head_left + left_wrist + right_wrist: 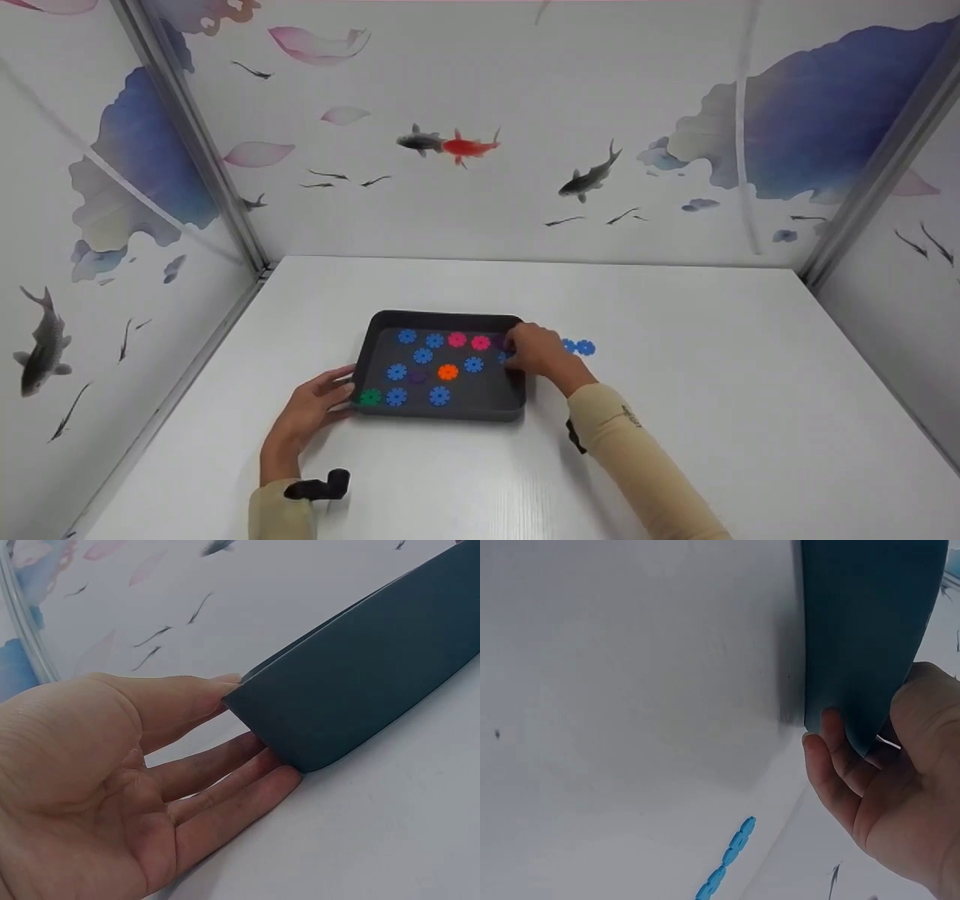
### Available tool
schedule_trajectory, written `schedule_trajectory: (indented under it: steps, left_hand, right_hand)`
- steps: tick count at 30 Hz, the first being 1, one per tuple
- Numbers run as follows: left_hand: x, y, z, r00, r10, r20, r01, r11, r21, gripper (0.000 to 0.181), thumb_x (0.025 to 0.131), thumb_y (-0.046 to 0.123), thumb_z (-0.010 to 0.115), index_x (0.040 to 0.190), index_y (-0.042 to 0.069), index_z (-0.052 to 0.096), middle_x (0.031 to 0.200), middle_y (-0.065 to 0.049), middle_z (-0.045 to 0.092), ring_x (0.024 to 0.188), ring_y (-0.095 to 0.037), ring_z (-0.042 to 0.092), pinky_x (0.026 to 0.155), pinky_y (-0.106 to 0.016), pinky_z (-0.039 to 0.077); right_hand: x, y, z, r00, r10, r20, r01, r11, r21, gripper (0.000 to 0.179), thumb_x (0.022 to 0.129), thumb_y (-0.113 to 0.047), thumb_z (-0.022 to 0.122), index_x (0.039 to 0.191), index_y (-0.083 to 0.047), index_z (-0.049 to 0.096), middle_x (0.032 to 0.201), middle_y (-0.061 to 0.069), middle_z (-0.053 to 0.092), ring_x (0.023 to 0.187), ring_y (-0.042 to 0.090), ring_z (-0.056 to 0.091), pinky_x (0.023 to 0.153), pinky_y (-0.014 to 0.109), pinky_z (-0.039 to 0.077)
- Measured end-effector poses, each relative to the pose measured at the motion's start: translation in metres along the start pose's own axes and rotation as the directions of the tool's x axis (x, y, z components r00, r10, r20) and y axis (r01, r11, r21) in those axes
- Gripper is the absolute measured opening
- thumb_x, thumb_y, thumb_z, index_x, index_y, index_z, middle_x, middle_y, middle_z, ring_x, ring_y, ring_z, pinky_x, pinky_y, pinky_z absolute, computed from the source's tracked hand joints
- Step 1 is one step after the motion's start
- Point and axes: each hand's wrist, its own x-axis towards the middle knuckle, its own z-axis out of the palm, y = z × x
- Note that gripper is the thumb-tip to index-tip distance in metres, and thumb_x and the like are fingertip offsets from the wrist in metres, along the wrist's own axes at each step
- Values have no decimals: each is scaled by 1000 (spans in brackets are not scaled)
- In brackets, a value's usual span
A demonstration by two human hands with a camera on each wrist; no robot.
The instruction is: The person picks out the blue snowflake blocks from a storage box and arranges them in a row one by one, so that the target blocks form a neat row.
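Fish-painted walls (450,60) enclose a table (750,412), with a tray (442,413) of discs (448,372) nearer its left edge. Left fingers (232,814) grip the tray; right fingers (828,776) curve over its right side, their hold hidden, seemingly picking among discs; next likely needs a clean lift.

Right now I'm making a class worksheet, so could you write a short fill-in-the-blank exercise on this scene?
1. The left hand touches the tray on its ___ side.
2. The disc nearest the left hand is coloured ___.
3. Near the tray's middle, the disc just right of the purple disc is coloured ___.
4. Outside the tray, the discs on the table are coloured ___.

Missing words: left; green; orange; blue.
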Motion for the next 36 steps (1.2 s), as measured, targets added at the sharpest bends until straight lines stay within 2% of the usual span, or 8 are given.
schedule_trajectory:
  steps: [9,20,31,36]
  left_hand:
    - [3,0,0,1000,10,10,-10,1000,-28,52,101,18,60,150,7,45,155,-24,43,137,-35,50,109,-45,51]
    - [2,1,-1,1000,8,10,-8,1000,-23,52,101,19,61,150,8,46,154,-24,44,135,-34,52,110,-46,50]
    - [2,0,-1,1000,10,6,-10,999,-33,51,101,19,61,149,8,47,153,-23,46,132,-30,55,109,-46,51]
    - [2,0,-1,1000,6,11,-6,1000,-12,51,102,19,59,150,9,45,155,-23,43,136,-36,51,110,-47,49]
  right_hand:
    - [4,3,2,999,-47,-13,46,998,-45,33,85,-20,78,113,-4,73,105,10,72,89,21,61,89,44,58]
    - [7,7,7,999,-31,-6,31,999,29,36,87,-23,79,117,-6,71,109,9,71,94,21,62,95,43,57]
    - [6,11,10,995,-64,-74,69,996,57,36,86,-23,78,117,-7,71,108,9,68,93,21,60,94,42,57]
    - [4,13,4,990,-68,-122,80,992,97,37,85,-22,78,117,-6,71,109,9,66,95,22,61,95,42,57]
